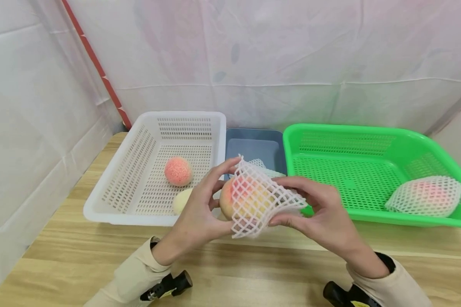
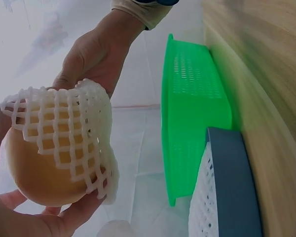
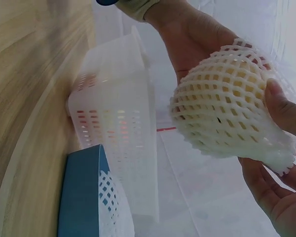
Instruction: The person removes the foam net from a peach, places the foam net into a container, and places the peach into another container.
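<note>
In the head view, my left hand (image 1: 199,209) grips a yellow and pink peach (image 1: 226,201) from its left side, fingers around the back and thumb in front. A white foam net sleeve (image 1: 253,204) covers the peach's right part, while the left side stays bare. The net's narrow right end is pinched between the thumb and fingers of my right hand (image 1: 322,213). Both hands hold these above the table's near side. From the left wrist view, the net's scalloped edge (image 2: 64,163) crosses the peach diagonally. Seen from the right wrist, the net (image 3: 217,103) wraps that side of the peach.
A white basket (image 1: 100,209) on the left holds a coral-pink ball-shaped fruit (image 1: 178,171) and a pale yellow one (image 1: 181,201), partly hidden. In the middle, a blue-grey tray (image 1: 253,145) contains white foam nets (image 1: 258,163). The green basket (image 1: 342,128) on the right holds a netted peach (image 1: 426,197).
</note>
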Tool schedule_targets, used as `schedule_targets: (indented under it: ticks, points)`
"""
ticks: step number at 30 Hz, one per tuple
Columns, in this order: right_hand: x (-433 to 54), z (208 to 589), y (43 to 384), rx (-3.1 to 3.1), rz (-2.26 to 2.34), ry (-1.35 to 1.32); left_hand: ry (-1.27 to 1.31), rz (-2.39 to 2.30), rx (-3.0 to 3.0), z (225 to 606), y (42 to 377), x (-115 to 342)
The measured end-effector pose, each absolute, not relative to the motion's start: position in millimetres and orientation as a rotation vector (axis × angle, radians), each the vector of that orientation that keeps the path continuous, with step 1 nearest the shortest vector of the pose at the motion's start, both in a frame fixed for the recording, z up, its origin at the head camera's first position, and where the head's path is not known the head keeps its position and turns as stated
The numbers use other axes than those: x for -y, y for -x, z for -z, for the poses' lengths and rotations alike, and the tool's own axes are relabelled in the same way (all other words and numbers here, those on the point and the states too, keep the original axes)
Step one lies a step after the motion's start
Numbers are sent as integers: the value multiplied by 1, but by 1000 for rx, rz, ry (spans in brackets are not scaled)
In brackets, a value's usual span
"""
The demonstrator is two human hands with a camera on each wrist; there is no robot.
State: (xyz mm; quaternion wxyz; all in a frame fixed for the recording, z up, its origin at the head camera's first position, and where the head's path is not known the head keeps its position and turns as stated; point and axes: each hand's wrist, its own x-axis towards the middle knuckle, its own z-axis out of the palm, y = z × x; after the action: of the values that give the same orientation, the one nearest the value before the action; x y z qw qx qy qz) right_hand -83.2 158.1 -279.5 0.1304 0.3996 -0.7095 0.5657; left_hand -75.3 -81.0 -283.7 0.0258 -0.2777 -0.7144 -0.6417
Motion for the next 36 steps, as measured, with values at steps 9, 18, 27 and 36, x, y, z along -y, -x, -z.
schedule_targets:
  ticks: [9, 18, 27, 36]
  points:
    - [-165, 275, 85, 2010, -1715, -1115, 856, 1991, 2160, 278, 76, 86]
    - [-172, 271, 86, 1997, -1704, -1001, 803, 1956, 2202, 274, 79, 93]
    - [-185, 266, 94, 2138, -1545, -758, 759, 1844, 2276, 269, 85, 103]
    - [-190, 264, 95, 2211, -1353, -584, 678, 1818, 2347, 265, 91, 115]
